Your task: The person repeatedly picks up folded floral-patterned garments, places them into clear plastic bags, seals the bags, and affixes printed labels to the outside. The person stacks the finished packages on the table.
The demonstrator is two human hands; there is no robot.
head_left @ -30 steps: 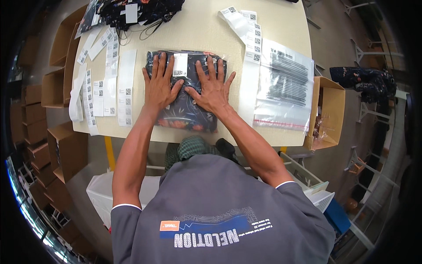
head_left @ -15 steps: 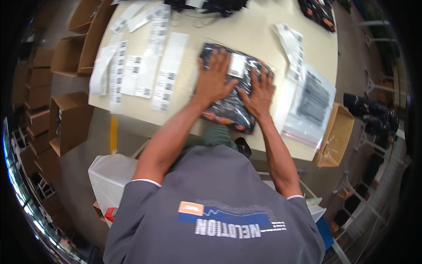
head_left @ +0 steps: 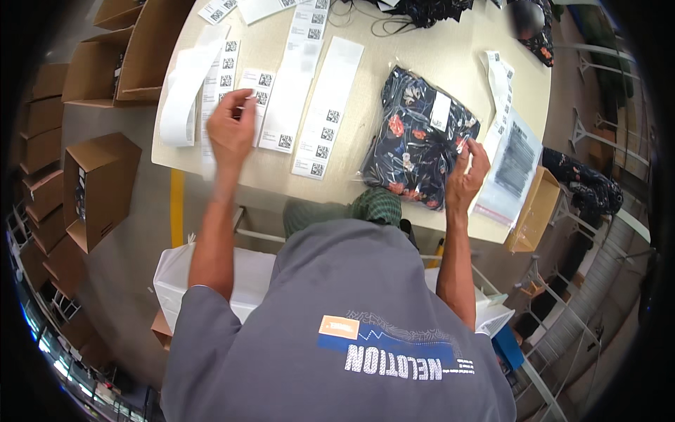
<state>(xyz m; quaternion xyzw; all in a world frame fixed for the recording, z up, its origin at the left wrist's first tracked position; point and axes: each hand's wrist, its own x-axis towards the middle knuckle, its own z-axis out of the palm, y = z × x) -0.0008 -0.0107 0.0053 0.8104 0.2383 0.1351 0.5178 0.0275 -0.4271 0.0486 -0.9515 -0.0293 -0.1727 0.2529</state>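
Observation:
My left hand (head_left: 231,125) is over the strips of QR-coded labels (head_left: 327,105) at the table's left, fingers curled together; whether a label is between them I cannot make out. My right hand (head_left: 470,167) has its fingers closed at the right edge of a bagged, folded floral garment (head_left: 413,141), dark with red flowers and a white label on top. Beside it on the right lie another label strip (head_left: 500,84) and flat clear bags (head_left: 515,169) with dark print.
Dark garments with cords (head_left: 408,10) and a floral bundle (head_left: 540,46) lie along the cream table's (head_left: 373,49) far side. Open cardboard boxes (head_left: 98,190) stand at left, another (head_left: 531,218) at right. A white container (head_left: 172,274) is below the table.
My hands have lifted from lying flat on the bagged garment: the left moved out over the label strips, the right to the bag's right edge, fingers now bent. The view has also shifted.

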